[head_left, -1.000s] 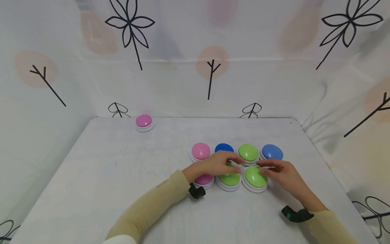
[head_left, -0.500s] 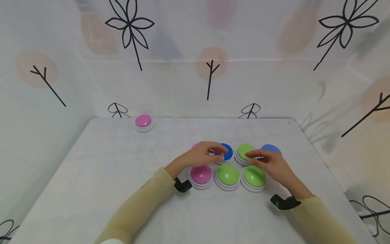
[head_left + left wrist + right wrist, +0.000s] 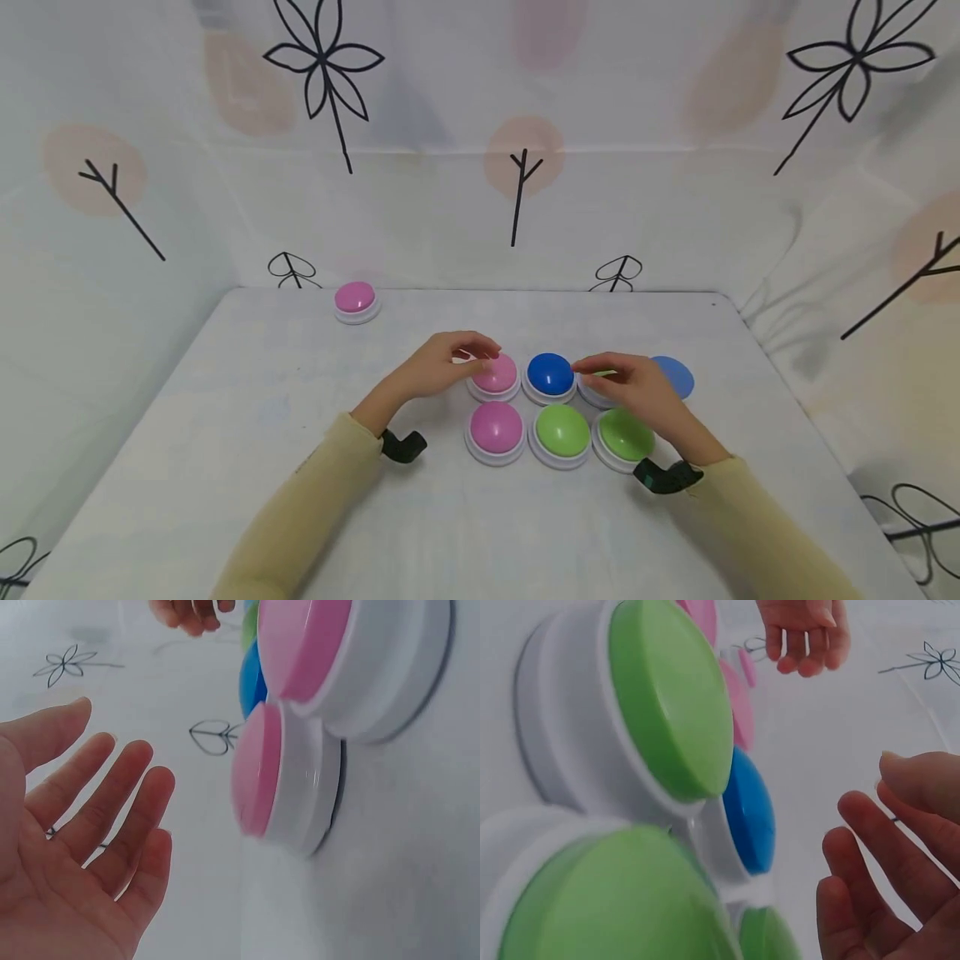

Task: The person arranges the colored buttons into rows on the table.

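My left hand (image 3: 435, 364) hovers at the left edge of the back pink button (image 3: 497, 375), fingers relaxed and nothing held. In the left wrist view its spread fingers (image 3: 135, 787) stand apart from that button. Above the back green button, which it mostly covers, is my right hand (image 3: 637, 387), its fingertips close to the dark blue button (image 3: 551, 374). The right wrist view shows its loosely bent fingers (image 3: 870, 862) holding nothing. Nearer me a pink button (image 3: 496, 429), a green button (image 3: 562, 432) and another green button (image 3: 624, 435) form the front row. Each has a white base.
A lighter blue button (image 3: 675, 377) is partly hidden behind my right hand. Far off at the table's back left stands a single pink button (image 3: 355, 298). The white table (image 3: 225, 467) ends at a patterned cloth backdrop (image 3: 420, 208).
Both hands have moved left and slightly away from me over the buttons. The left passed from the front green button to the back pink one. The buttons have stayed in place.
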Demonstrator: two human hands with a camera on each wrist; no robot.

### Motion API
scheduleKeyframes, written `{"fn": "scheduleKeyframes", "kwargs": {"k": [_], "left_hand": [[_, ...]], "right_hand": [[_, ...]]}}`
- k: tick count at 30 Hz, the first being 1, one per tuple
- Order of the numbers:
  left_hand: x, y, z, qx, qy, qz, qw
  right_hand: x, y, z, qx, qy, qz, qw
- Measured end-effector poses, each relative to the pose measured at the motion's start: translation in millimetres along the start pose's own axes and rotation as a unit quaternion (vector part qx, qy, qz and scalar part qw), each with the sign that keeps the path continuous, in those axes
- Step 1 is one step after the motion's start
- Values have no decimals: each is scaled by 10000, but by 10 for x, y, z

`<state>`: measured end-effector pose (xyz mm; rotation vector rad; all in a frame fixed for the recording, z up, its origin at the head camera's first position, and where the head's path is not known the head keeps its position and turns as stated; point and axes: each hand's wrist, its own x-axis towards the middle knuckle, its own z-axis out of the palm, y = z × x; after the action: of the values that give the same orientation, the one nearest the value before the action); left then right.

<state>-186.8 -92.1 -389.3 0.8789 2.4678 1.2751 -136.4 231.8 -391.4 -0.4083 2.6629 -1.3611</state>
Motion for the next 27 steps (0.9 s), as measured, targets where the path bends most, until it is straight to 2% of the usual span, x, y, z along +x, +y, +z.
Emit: {"fn": "scheduleKeyframes", "kwargs": {"k": [1,7,8,17,25,27], "left_hand": [[-37,23,-37,-37,90,-66,9999],[-201,-112,-228,-53,389,-353,9986],[-216,-179,-256,-32,405,-360,9985],[-525,-395,-526,-27,875,-614,9943],[-853,-213,-766,128,1201,-922,9884],[-898,-241,-809,113,1310,-996,9863]], "right_hand": [[32,-6,20,-11,-9,15,10000],[194,-83,136,243,-81,-30,9997],[215,-107,155,298,-103,-46,9995],[473,-312,356,432,-347,-94,9984],[761,-526,580,571,-500,-340,9965],[838,-577,639,627,-547,-440,9956]]}}
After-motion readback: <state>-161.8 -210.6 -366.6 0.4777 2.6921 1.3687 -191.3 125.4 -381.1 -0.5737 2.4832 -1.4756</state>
